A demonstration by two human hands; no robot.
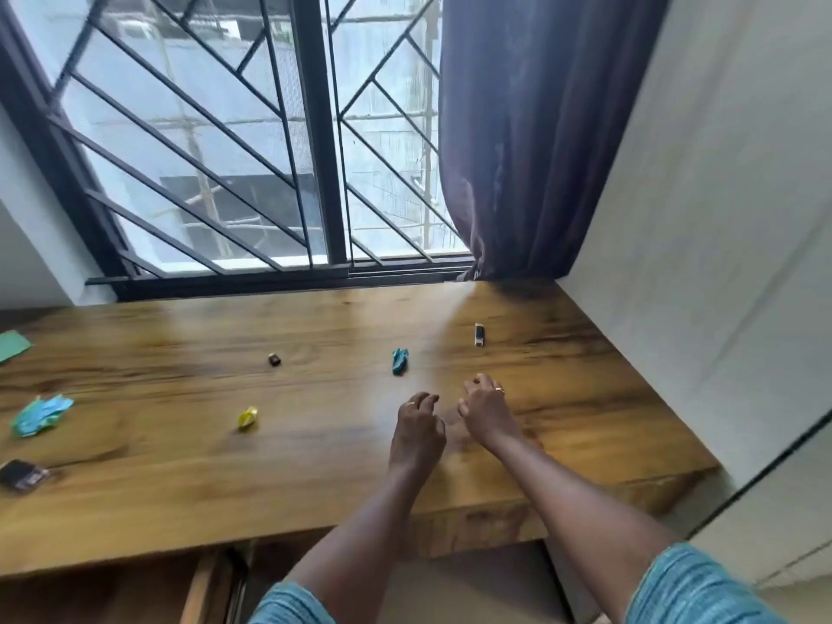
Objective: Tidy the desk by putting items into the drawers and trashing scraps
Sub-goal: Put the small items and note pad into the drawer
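surface [315,479]: wooden slab under the barred window, walled in on the right. bare patches are large; the leftovers lie scattered and well apart, so they look like one-at-a-time pickups.
drawer [135,592]: pulled open below the front edge at lower left, probably so keepers can be dropped in. its contents can't be made out.
hands: left hand [418,427] and right hand [484,409] hover side by side over the right-centre of the surface, fingers curled loosely, neither flat nor fisted. nothing visible in either. read: between picks, reaching forward.
light blue scrap [41,414]: largest crumple, far left, well away from both hands.
dark flat item [22,475]: near the left front edge, blurred, can't identify. likely drawer stuff.
green paper [13,346]: only a corner shows at the left frame edge.
teal scrap [400,361]: crumpled, just beyond the hands, nearest target. trash, by its look.
yellow scrap [247,418]: small crumple to the left of the left hand, apart from it.
small stick item [480,335]: black and pale, beyond the right hand. could be a usb stick or lighter, too small to tell.
small dark block [274,359]: tiniest piece, mid-surface, alone.
trash bin: not in view.
progress: judging by the count, several pieces are still out; the task is partway at best.
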